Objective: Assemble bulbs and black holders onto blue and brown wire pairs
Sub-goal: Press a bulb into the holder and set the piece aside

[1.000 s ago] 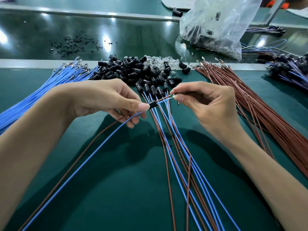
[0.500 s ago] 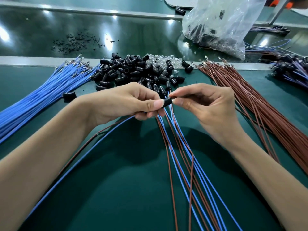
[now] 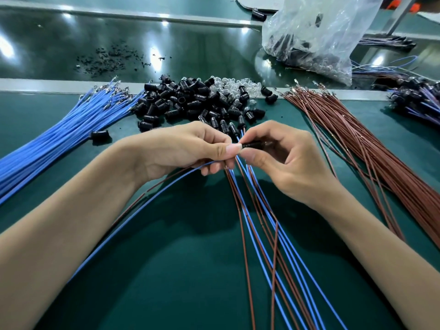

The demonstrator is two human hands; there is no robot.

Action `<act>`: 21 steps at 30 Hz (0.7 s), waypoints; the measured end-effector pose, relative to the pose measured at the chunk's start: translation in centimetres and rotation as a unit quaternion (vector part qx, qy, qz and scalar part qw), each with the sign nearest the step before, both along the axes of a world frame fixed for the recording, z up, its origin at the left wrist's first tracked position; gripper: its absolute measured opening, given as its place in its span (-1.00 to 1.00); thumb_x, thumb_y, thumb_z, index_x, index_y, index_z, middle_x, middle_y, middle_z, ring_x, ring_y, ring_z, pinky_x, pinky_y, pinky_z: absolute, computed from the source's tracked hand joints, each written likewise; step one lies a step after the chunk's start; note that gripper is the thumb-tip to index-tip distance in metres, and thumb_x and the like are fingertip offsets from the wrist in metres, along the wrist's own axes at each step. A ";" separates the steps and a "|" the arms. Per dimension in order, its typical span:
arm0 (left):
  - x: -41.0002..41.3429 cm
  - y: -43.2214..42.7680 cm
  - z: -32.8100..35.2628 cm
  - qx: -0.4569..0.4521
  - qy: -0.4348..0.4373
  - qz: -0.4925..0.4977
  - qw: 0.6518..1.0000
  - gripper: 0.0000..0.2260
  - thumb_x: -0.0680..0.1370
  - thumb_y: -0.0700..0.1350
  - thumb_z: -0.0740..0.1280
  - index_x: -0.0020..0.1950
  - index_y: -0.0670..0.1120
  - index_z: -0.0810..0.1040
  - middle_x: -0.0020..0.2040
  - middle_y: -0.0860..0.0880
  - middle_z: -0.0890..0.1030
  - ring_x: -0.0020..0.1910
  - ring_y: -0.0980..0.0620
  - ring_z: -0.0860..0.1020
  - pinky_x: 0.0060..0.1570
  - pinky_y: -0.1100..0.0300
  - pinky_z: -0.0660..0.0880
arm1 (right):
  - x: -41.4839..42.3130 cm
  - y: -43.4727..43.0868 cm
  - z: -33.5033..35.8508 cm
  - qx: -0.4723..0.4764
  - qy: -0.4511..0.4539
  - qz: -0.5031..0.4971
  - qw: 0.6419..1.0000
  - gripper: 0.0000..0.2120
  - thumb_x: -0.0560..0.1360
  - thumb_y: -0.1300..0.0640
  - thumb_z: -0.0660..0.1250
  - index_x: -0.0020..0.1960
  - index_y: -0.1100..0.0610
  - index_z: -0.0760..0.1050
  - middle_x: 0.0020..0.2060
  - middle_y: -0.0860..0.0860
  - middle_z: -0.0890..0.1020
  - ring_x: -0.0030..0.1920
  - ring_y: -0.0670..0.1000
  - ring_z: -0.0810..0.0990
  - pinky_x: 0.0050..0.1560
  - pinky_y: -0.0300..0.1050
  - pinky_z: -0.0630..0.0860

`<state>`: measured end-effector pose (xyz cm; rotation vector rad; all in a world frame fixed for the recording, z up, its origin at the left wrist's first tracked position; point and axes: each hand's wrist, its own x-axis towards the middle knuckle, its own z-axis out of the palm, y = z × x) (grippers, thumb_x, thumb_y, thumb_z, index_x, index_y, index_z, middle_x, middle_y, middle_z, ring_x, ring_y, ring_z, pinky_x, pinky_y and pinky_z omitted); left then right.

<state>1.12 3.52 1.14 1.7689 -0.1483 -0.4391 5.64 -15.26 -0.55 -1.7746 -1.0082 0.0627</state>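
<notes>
My left hand (image 3: 181, 151) pinches a blue and brown wire pair (image 3: 133, 210) that trails off to the lower left. My right hand (image 3: 281, 158) grips a black holder (image 3: 253, 144) at the end of that pair, fingertip to fingertip with the left thumb. Whether a bulb sits in the holder is hidden by my fingers. Beyond the hands lie a heap of black holders (image 3: 190, 103) and clear bulbs (image 3: 234, 85). Several finished wire pairs (image 3: 269, 234) fan out toward me, their holders just past my fingers.
A bundle of blue wires (image 3: 59, 136) lies at the left, a bundle of brown wires (image 3: 371, 148) at the right. One stray holder (image 3: 100, 135) rests by the blue bundle. A clear plastic bag (image 3: 314, 36) stands far right, with finished assemblies (image 3: 419, 98) beside it. Black debris (image 3: 107, 60) dots the shiny belt.
The black holder has slid along the wire pair into my right fingers, and the two hands have closed together until the fingertips touch. The bare wire ends are no longer visible.
</notes>
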 end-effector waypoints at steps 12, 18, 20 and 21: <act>-0.2 -0.2 0.6 -0.021 0.000 0.035 0.999 -0.77 0.34 0.11 0.40 -0.27 -0.04 0.66 -0.37 0.02 0.56 -0.35 0.17 0.50 -0.29 0.44 0.43 | 0.6 0.1 0.1 0.107 0.093 -0.035 0.989 -0.86 0.46 0.33 0.37 -0.05 0.12 0.53 -0.34 -0.16 0.63 -0.30 -0.23 0.59 -0.19 -0.39 0.48; -0.2 -1.8 1.3 0.065 -0.008 0.083 0.994 -0.79 0.51 -0.04 0.36 -0.25 -0.09 0.67 -0.42 0.05 0.49 -0.40 0.10 0.37 -0.33 0.37 0.34 | 0.8 0.8 -0.7 0.095 0.121 -0.120 0.981 -0.74 0.52 0.26 0.36 0.10 -0.01 0.41 -0.25 0.01 0.69 -0.24 -0.04 0.68 -0.05 -0.12 0.59; -0.1 -2.3 1.3 -0.004 0.029 0.134 0.991 -0.80 0.55 -0.15 0.33 -0.26 -0.14 0.63 -0.45 0.03 0.51 -0.52 0.18 0.42 -0.44 0.46 0.40 | 0.7 1.2 -1.2 0.049 0.091 -0.170 0.980 -0.75 0.54 0.17 0.35 0.15 -0.04 0.40 -0.18 0.01 0.70 -0.21 -0.04 0.69 -0.02 -0.04 0.61; 0.0 -2.4 1.3 -0.048 0.045 0.166 0.984 -0.81 0.56 -0.18 0.32 -0.24 -0.17 0.61 -0.46 0.02 0.53 -0.54 0.20 0.47 -0.47 0.49 0.42 | 0.8 1.2 -1.4 0.022 0.067 -0.198 0.978 -0.77 0.55 0.13 0.34 0.18 -0.02 0.42 -0.16 0.00 0.70 -0.20 -0.06 0.68 -0.02 -0.07 0.60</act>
